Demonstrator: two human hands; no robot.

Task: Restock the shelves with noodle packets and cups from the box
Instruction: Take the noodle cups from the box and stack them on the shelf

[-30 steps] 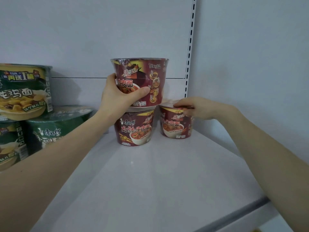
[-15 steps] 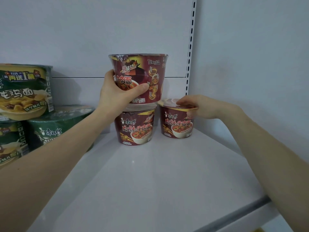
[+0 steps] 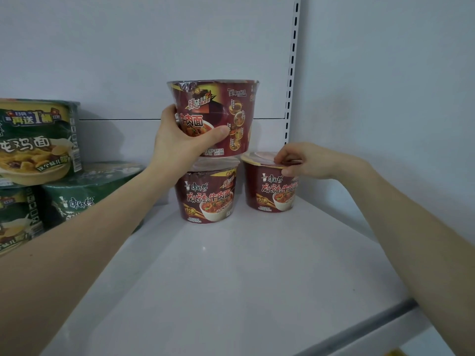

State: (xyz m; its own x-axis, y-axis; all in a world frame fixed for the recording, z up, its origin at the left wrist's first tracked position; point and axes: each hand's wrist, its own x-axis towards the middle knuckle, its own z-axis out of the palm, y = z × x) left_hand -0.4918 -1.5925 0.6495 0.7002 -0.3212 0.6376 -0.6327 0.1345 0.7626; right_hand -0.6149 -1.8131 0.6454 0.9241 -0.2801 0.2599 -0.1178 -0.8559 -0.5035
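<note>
Three red spicy-beef noodle cups are seen at the back right of the white shelf (image 3: 231,278). Two are already set down side by side: the middle cup (image 3: 208,199) and the corner cup (image 3: 270,191), the latter placed just beside the slotted upright (image 3: 293,73).

The third, the upper cup (image 3: 226,111), is gripped by the left hand (image 3: 180,142) directly over the middle cup. The thumb is laid across its front and the other fingers are wrapped behind it, out of view. Its base is at the lid below, though whether it fully rests there cannot be told.

The lid rim of the corner cup is pinched by the right hand (image 3: 303,160), with fingertips curled on top and the thumb under the edge.

On the left, green chicken noodle cups (image 3: 36,140) are stacked two high.

The stacking of the upper cup is judged nearly finished, with the release not yet made. Open shelf surface is seen in front, so more stock can probably be added. The box is not in view, so what remains in it cannot be told. No packets are seen.
</note>
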